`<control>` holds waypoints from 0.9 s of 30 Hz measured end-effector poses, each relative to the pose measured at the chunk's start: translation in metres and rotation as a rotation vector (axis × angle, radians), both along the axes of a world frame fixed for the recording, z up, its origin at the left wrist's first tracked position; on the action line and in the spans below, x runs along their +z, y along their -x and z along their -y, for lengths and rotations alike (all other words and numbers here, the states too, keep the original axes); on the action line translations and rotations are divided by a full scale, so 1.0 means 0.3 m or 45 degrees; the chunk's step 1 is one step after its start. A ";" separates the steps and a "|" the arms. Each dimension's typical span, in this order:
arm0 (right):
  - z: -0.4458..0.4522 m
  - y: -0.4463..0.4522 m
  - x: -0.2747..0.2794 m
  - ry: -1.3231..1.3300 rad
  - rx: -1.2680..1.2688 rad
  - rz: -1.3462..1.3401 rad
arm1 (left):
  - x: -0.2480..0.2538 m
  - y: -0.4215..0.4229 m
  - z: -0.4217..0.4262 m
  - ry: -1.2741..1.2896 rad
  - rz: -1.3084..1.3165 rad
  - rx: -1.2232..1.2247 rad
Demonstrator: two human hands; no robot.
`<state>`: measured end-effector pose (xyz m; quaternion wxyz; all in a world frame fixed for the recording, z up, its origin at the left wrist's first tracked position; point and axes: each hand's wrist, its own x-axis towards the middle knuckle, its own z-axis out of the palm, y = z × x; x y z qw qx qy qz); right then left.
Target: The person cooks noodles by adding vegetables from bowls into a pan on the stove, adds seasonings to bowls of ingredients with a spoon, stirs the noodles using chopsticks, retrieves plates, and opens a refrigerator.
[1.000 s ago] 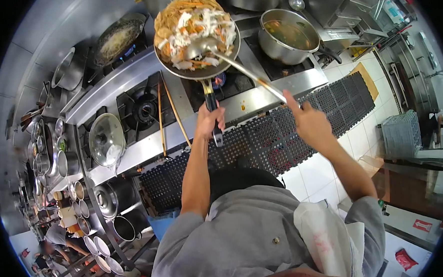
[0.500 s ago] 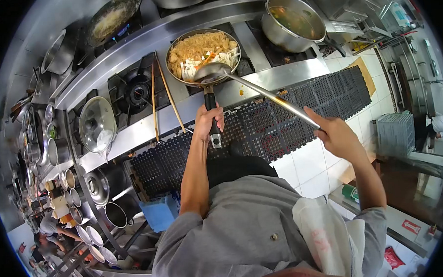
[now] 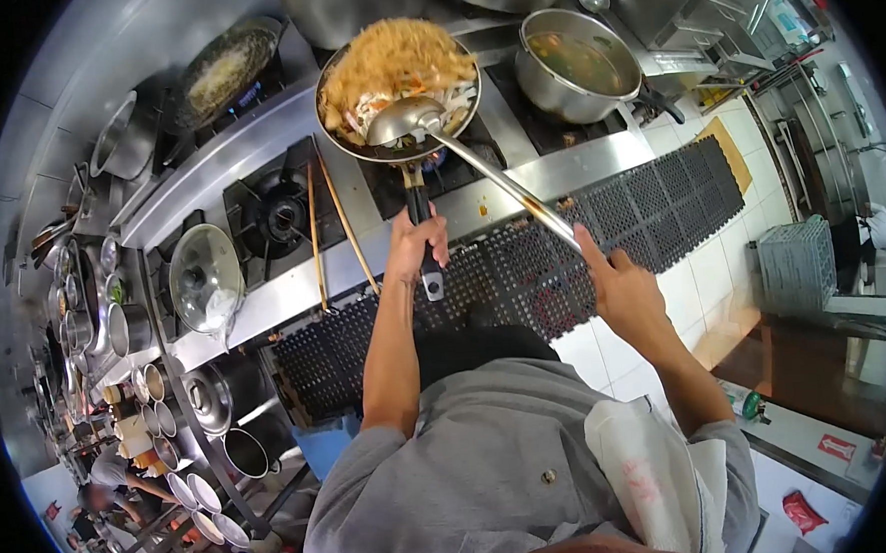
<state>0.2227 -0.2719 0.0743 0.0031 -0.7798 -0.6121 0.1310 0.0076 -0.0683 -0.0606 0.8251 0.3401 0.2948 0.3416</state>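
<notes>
My left hand is closed round the black handle of a frying pan above the stove. Thin noodles rise in a blurred heap over the pan's far side, with white and orange pieces nearer me. In my right hand is the long metal handle of a ladle, index finger stretched along it. The ladle's bowl rests in or just over the food at the pan's near side. A blue flame shows beneath the pan.
A pot of soup stands right of the pan. On the left are a burner, two wooden sticks and a glass lid. Black perforated matting covers the floor by the stove. A person is far left.
The pan looks raised and tipped, and the noodles have been thrown up toward its far side. My right hand and the ladle have moved left and toward the pan.
</notes>
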 end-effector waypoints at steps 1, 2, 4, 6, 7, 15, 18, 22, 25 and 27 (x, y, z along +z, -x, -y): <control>0.035 0.005 0.012 -0.010 -0.022 -0.092 | -0.011 0.009 0.007 0.012 -0.005 0.007; 0.052 0.002 0.004 0.008 -0.018 -0.091 | -0.036 0.015 0.007 0.030 -0.005 0.011; 0.066 -0.011 -0.014 -0.106 -0.059 -0.465 | -0.102 0.012 0.005 0.147 0.040 -0.013; 0.022 -0.012 -0.028 -0.112 -0.075 -0.467 | -0.163 0.014 0.028 0.195 0.002 -0.013; -0.014 -0.020 -0.039 -0.123 -0.086 -0.482 | -0.201 0.018 0.041 0.196 0.003 -0.022; -0.158 -0.039 -0.115 -0.249 -0.121 -0.561 | -0.243 -0.008 0.044 0.464 -0.269 -0.125; -0.099 -0.020 -0.142 -0.203 -0.162 -0.592 | -0.244 -0.028 0.054 0.182 -0.430 -0.124; -0.069 -0.083 -0.091 -0.106 -0.089 -0.555 | -0.161 0.029 0.149 0.278 -0.365 -0.080; -0.078 -0.157 0.038 0.003 0.072 -0.570 | -0.105 0.035 0.156 0.281 -0.241 -0.070; -0.067 -0.235 0.136 0.115 0.125 -0.541 | -0.062 0.035 0.140 0.344 -0.194 -0.046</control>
